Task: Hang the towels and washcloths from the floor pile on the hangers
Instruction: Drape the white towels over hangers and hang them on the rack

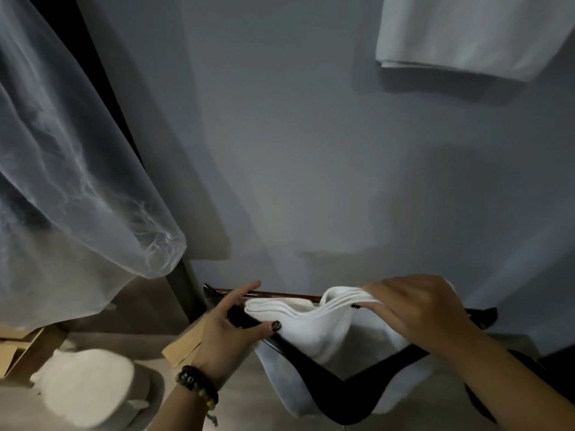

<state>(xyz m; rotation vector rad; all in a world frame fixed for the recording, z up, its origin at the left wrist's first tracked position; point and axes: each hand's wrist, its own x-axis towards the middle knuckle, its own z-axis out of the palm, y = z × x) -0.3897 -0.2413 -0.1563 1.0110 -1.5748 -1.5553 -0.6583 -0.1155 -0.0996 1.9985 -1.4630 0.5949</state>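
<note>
A dark wooden hanger (342,390) is held flat in front of me, low in the head view. A folded white washcloth (314,325) is draped over its crossbar. My left hand (230,328) grips the hanger's left arm, thumb on top next to the cloth's edge. My right hand (417,306) lies over the right part of the washcloth and pinches its folded layers. On the floor at lower left sits a white pile of towels (87,387).
A white towel (466,32) hangs at the upper right against the grey wall (311,150). A sheer white curtain (77,181) hangs at left. Light wooden furniture legs (37,346) stand on the floor at lower left.
</note>
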